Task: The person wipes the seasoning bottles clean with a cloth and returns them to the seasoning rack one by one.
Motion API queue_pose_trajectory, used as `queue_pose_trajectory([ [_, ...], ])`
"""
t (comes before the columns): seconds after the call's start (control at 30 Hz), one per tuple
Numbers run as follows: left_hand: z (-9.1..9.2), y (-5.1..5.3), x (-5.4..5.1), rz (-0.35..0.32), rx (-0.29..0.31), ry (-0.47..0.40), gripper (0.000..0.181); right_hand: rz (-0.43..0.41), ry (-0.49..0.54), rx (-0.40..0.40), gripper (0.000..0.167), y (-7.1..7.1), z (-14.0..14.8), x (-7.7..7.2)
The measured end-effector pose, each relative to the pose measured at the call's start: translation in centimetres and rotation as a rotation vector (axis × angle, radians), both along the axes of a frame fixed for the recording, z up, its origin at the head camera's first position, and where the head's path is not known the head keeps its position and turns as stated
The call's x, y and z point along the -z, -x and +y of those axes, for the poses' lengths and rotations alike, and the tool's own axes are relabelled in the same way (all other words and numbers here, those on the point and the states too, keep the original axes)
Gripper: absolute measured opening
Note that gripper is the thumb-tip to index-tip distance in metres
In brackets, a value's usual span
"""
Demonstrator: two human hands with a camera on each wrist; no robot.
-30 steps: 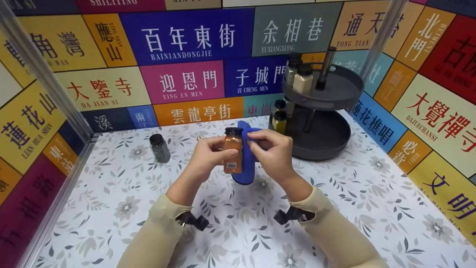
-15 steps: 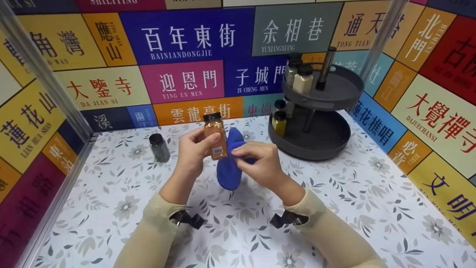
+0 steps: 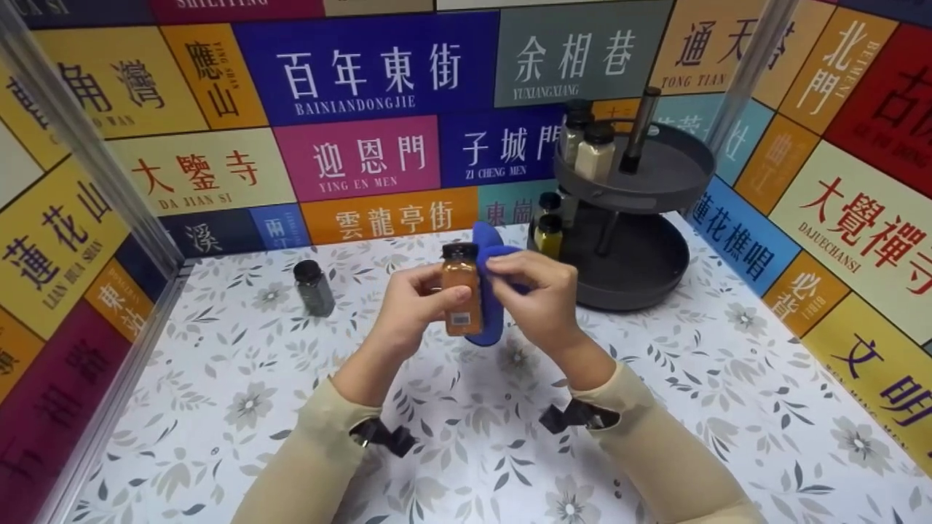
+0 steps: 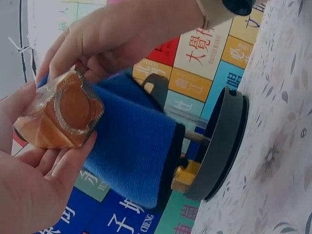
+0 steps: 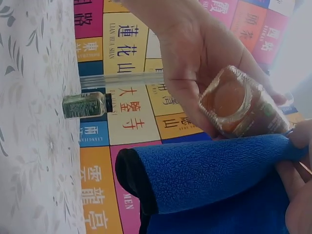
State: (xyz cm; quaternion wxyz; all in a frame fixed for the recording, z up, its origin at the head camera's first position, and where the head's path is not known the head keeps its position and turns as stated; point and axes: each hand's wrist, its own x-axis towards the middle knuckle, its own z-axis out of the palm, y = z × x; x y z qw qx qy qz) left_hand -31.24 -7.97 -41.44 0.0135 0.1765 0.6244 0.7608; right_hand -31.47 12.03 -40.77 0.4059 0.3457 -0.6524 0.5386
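A spice jar of orange-brown powder with a black lid is gripped by my left hand, thumb across its front, above the table. My right hand pinches a blue cloth with dark edging, which hangs against the jar's right side. In the left wrist view the jar's square glass base faces the camera, with the cloth beside it. The right wrist view has the cloth hanging from my fingers, close by the jar. My right fingertips are partly hidden by cloth.
A dark green jar with a black lid stands on the flowered tabletop at left. At the back right stands a black two-tier round rack. Pale jars are on its upper tier, a yellow jar on the lower.
Both hands swung left with the jar and cloth half a second ago, the jar tilting, then came back right. The jar is again nearly upright, still held, with the cloth beside it.
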Motion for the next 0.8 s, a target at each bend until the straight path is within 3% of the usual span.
queue_pose_trajectory([
  [0.1, -0.3, 0.1, -0.2, -0.004, -0.033, -0.031, 0.088, -0.047, -0.01, -0.043, 0.024, 0.0, -0.2, 0.2],
  [0.2, -0.9, 0.3, -0.6, -0.008, -0.099, -0.126, 0.081, -0.069, -0.078, -0.099, 0.024, -0.4, -0.7, 0.6],
  [0.3, -1.5, 0.3, -1.1, -0.004, -0.151, -0.223, 0.075, -0.036, -0.156, -0.133, 0.023, -1.1, -1.1, 0.7],
  [0.4, -1.8, 0.3, -1.5, 0.015, -0.166, -0.255, 0.072, 0.03, -0.196, -0.131, 0.022, -1.6, -1.3, 0.5],
  [0.6, -1.1, 0.3, -0.8, 0.048, -0.146, -0.159, 0.064, 0.129, -0.197, -0.056, 0.021, -1.6, -0.9, 0.2],
  [0.67, -0.6, 0.4, -0.3, 0.033, -0.111, -0.11, 0.053, 0.132, -0.157, -0.024, 0.02, -1.3, -0.8, 0.2],
  [0.8, 0.0, 0.6, 0.5, 0.017, -0.036, -0.025, 0.06, 0.082, -0.052, 0.031, 0.021, -0.3, -0.3, 0.1],
])
